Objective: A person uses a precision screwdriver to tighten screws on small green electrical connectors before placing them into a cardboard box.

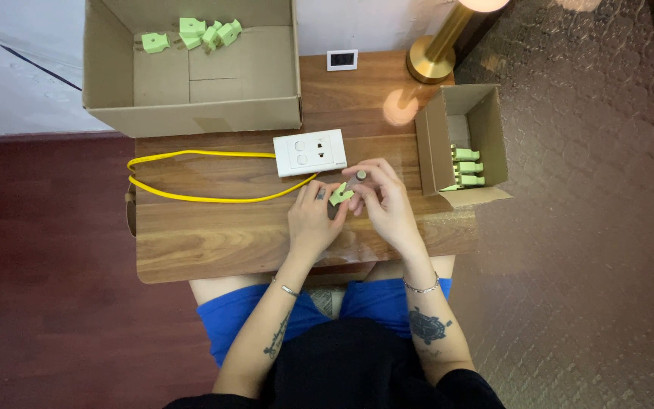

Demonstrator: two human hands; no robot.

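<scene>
My left hand (313, 217) and my right hand (382, 198) meet over the wooden table (191, 242), just below a white socket block (310, 152). Between their fingertips sits a small light-green plug adapter (341, 194), pinched by the left fingers. The right hand's fingers hold a small dark cylindrical piece (360, 176) beside the adapter. A yellow cable (191, 174) loops from the socket block out to the left.
A big open cardboard box (191, 113) at the back holds several green adapters (198, 34). A small cardboard box (486, 113) on the right holds more green adapters (466, 168). A brass lamp base (431, 59) and a small white display (341, 59) stand behind.
</scene>
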